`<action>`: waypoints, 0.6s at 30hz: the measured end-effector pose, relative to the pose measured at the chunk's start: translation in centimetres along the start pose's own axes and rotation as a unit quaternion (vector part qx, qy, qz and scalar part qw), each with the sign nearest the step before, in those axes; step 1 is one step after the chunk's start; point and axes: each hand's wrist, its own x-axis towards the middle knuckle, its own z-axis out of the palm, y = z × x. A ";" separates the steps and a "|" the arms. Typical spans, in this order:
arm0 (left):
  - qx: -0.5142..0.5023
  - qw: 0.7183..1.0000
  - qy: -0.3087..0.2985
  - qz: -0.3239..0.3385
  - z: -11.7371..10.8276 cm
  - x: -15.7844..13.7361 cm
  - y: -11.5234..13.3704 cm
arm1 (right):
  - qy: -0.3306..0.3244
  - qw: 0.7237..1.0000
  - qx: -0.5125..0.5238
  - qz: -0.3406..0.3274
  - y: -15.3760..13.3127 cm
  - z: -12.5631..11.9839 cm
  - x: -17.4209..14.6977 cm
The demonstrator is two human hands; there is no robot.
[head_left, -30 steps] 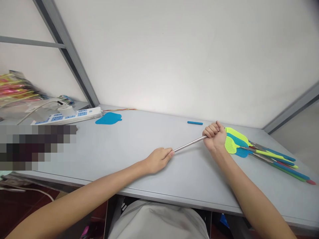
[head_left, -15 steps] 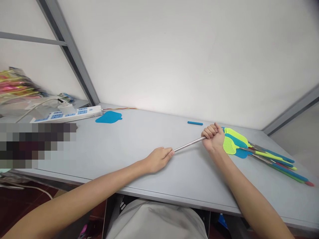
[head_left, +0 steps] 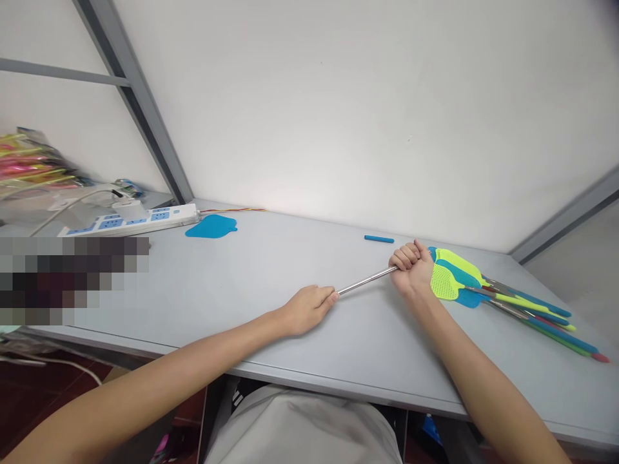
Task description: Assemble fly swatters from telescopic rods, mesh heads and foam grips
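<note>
A thin silver metal rod (head_left: 365,282) slants up to the right between my two hands. My left hand (head_left: 307,310) is closed round its lower end, low over the table, and covers that end. Around the upper part my right hand (head_left: 411,265) is wrapped in a fist; a short tip of the rod shows past it. Just right of that fist lies a pile of fly swatters with yellow-green heads (head_left: 445,282) and blue ones, their handles pointing right. A short blue tube (head_left: 379,239) lies behind my right hand. Farther left rests a loose blue swatter head (head_left: 211,227).
A white power strip (head_left: 164,219) with a plug and cables lies at the back left. Bagged colourful items (head_left: 33,164) are heaped beyond it. A pixelated patch hides part of the left side. The grey table (head_left: 271,258) meets a white wall behind.
My right hand has shifted very slightly left along with the rod's upper part. My left hand keeps its place and grip.
</note>
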 end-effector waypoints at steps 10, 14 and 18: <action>0.001 1.000 -0.006 -0.004 0.0 0.1 0.0 | 0.003 1.000 0.002 0.004 0.0 0.0 -0.1; 0.006 1.000 -0.008 -0.004 0.0 0.0 0.0 | 0.005 1.000 0.004 0.004 0.1 0.0 -0.1; 0.005 1.000 -0.009 -0.006 -0.1 0.0 0.1 | 0.006 1.000 0.004 0.008 0.2 -0.2 0.0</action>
